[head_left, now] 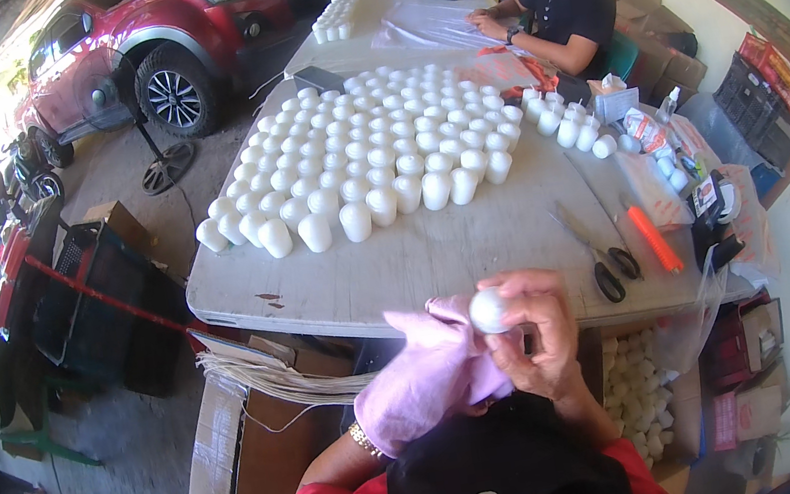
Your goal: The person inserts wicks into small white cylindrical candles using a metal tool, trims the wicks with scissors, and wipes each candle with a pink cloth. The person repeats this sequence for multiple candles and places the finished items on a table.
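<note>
A small white cup-shaped piece (490,311) with a rounded end is held up at the table's near edge. My right hand (542,322) grips it between thumb and fingers. Against its left side bunches a pink cloth (428,374), wrapped over my left hand; that hand's fingers are mostly hidden in the folds. A gold-coloured watch (364,440) shows at my left wrist. Beyond my hands, a large group of similar white pieces (356,222) stands in close rows on the pale table (439,271).
Black-handled scissors (610,267) and an orange-handled tool (653,236) lie to the right. White bottles (564,122) stand beyond them. A box of white pieces (637,385) sits below the right edge. Across the table, a person in black (574,10) handles clear plastic sheeting (430,25).
</note>
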The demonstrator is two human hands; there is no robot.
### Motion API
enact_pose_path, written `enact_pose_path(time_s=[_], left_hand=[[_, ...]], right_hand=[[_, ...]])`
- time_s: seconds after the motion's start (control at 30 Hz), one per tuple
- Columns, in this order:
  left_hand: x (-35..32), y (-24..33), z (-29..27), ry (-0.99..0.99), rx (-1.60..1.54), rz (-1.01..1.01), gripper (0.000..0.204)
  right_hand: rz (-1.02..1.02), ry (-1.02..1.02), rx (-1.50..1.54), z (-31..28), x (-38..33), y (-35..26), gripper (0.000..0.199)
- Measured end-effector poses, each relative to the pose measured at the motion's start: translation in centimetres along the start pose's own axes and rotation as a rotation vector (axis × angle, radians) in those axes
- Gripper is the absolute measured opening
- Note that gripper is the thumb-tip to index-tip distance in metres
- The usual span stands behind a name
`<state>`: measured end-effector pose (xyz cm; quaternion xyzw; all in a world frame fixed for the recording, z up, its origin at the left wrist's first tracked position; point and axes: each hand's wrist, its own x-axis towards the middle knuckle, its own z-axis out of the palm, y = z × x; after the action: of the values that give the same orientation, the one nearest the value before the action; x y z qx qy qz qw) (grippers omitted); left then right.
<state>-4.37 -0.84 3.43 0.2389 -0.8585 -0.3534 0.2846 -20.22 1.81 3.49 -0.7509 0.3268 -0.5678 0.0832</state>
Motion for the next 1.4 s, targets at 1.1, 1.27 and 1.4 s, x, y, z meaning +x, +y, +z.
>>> enact_pose_path(time_s=[1.1, 1.27, 1.4], left_hand=[[-1.3, 0.1, -2.9, 0.449, -0.081, -0.032, 0.038], [-2.2, -0.1, -5.2, 0.521, -0.205, -0.104, 0.037], [-2.8, -1.7, -6.6, 0.670, -0.295, -0.160, 0.037]], right_hand=[[0.179, 0.124, 0.440, 3.8, -0.4, 0.8, 0.052], [0.145, -0.442, -0.042, 5.3, -2.9, 0.6, 0.051], [0.169, -0.729, -0.117, 3.2, -4.7, 0.7, 0.041]])
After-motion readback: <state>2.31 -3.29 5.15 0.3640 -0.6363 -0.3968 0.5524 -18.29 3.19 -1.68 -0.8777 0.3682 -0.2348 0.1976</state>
